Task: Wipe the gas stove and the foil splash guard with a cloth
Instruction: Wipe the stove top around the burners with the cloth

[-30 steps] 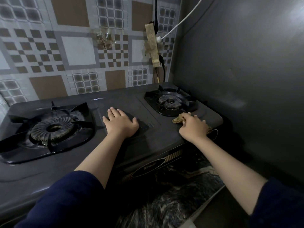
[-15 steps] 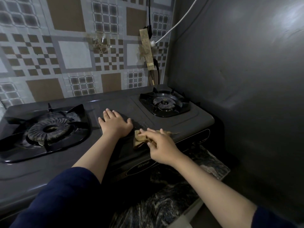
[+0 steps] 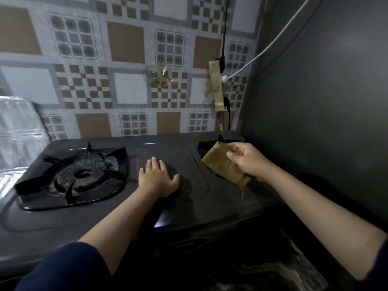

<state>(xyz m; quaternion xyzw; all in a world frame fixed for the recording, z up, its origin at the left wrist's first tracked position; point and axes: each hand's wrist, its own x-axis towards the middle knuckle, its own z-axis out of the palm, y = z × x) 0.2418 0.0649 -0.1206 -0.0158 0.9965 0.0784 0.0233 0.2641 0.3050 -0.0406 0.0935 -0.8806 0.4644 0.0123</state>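
Note:
The dark two-burner gas stove point(image 3: 220, 208) fills the middle of the head view. My left hand point(image 3: 157, 178) lies flat, fingers spread, on the stove top between the burners. My right hand point(image 3: 248, 159) is lifted above the right burner point(image 3: 202, 147) and grips a tan cloth point(image 3: 220, 162), which hangs down and hides most of that burner. The left burner point(image 3: 80, 175) with its black grate is uncovered. A shiny foil splash guard point(image 3: 20, 131) stands at the far left beside the stove.
A dark grey panel point(image 3: 325, 101) rises close on the right of the stove. Behind it, the patterned wall point(image 3: 126, 59) carries a taped power strip point(image 3: 216, 89) with a white cable point(image 3: 273, 43) and a black one. A marbled counter edge point(image 3: 304, 269) shows below.
My right hand has swept with the cloth from the stove's right corner to its front middle, then lifted it up over the right burner. My left hand stayed flat on the stove top.

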